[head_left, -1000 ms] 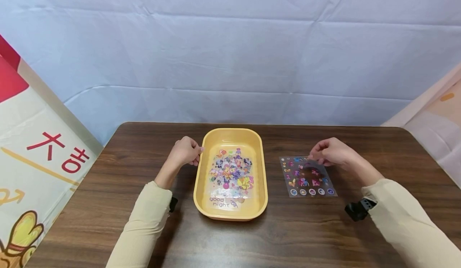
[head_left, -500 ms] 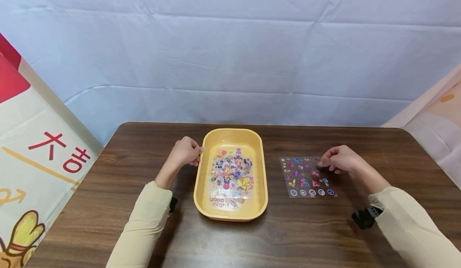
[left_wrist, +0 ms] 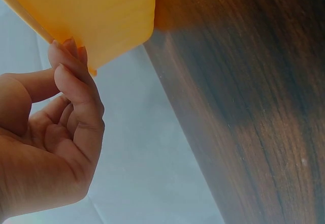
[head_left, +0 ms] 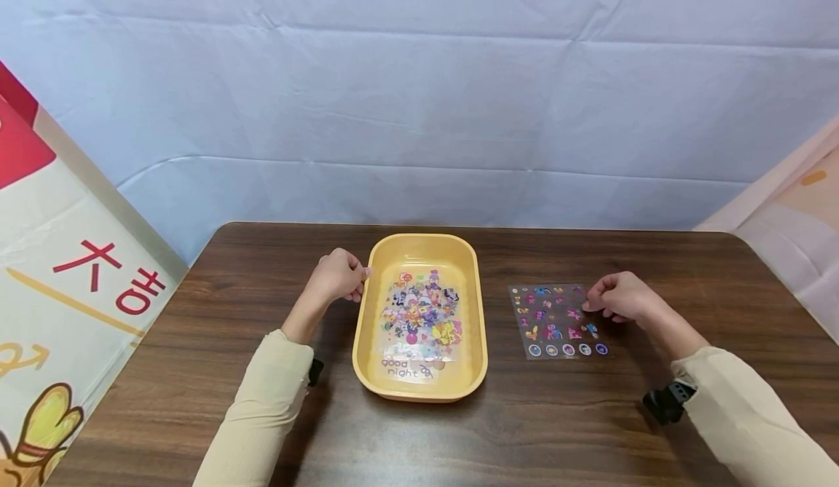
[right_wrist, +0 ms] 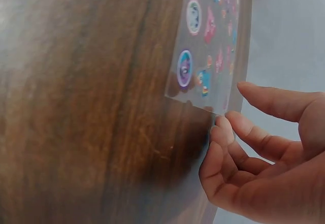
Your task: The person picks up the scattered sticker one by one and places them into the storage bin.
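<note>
A yellow tray (head_left: 419, 389) stands on the dark wood table, with clear printed sticker sheets (head_left: 419, 319) lying inside; one reads "good night". My left hand (head_left: 336, 276) pinches the tray's left rim, fingertips at the wall in the left wrist view. To the right of the tray, a transparent sticker sheet (head_left: 557, 323) with small colourful figures and a row of round stickers lies flat on the table. At its right edge is my right hand (head_left: 619, 298). The right wrist view shows thumb and index finger parted, the index fingertip right by the sheet's edge (right_wrist: 195, 104).
The wooden table (head_left: 524, 436) has rounded far corners. Behind it hangs a pale creased cloth (head_left: 419, 108). A printed banner (head_left: 72, 312) with red characters stands at the left, and a pinkish one (head_left: 800, 196) at the right.
My right hand has slid right and slightly nearer, from the sticker sheet's top edge to its right edge. The sheet has stayed in place. My left hand and the tray have not moved.
</note>
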